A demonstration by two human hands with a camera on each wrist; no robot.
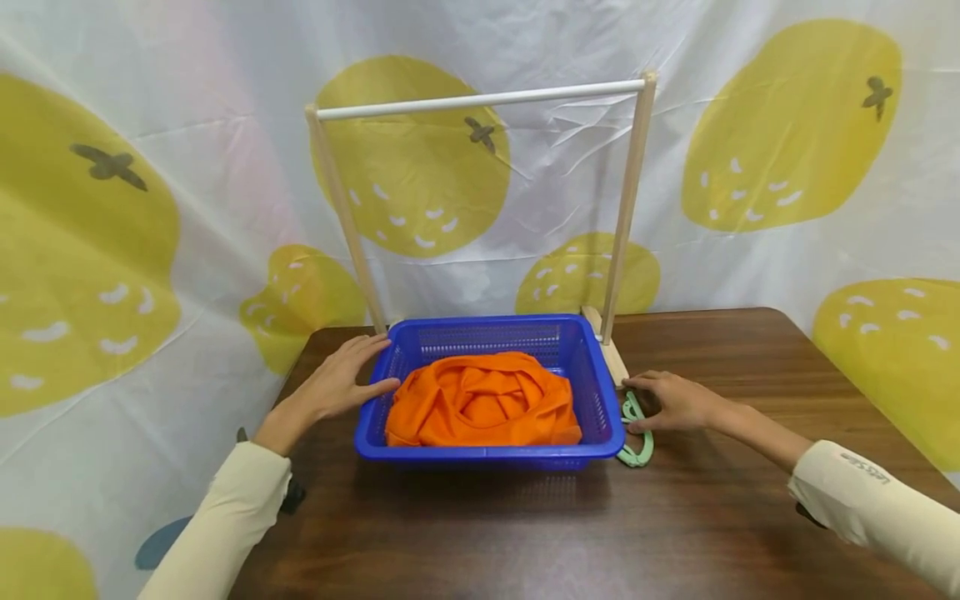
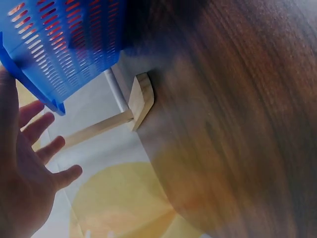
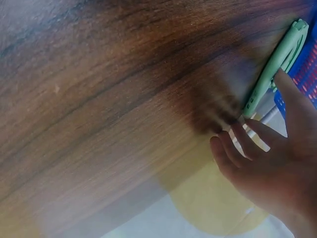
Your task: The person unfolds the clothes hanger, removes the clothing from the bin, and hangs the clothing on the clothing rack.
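A blue plastic basket point(image 1: 483, 452) stands on the table with a bunched orange cloth point(image 1: 487, 400) inside. At its left side is my left hand point(image 1: 341, 379), fingers spread, fingertips right at the rim; in the left wrist view this hand point(image 2: 29, 153) is beside the basket's slotted wall point(image 2: 64, 44). To the basket's right lies a light green plastic clothes hanger point(image 1: 639, 450), seemingly folded. My right hand point(image 1: 678, 402) reaches over it, thumb and index finger apart at the hanger. In the right wrist view, the thumb overlaps the green hanger point(image 3: 270, 74) and the other fingers are extended loosely.
Behind the basket rises a wooden rack point(image 1: 628, 196) with a white crossbar point(image 1: 480, 99). Its right foot point(image 1: 611, 358) rests beside the basket, close to my right fingertips. The brown wooden table point(image 1: 480, 533) backs onto a white curtain point(image 1: 585, 167) printed with yellow lemons.
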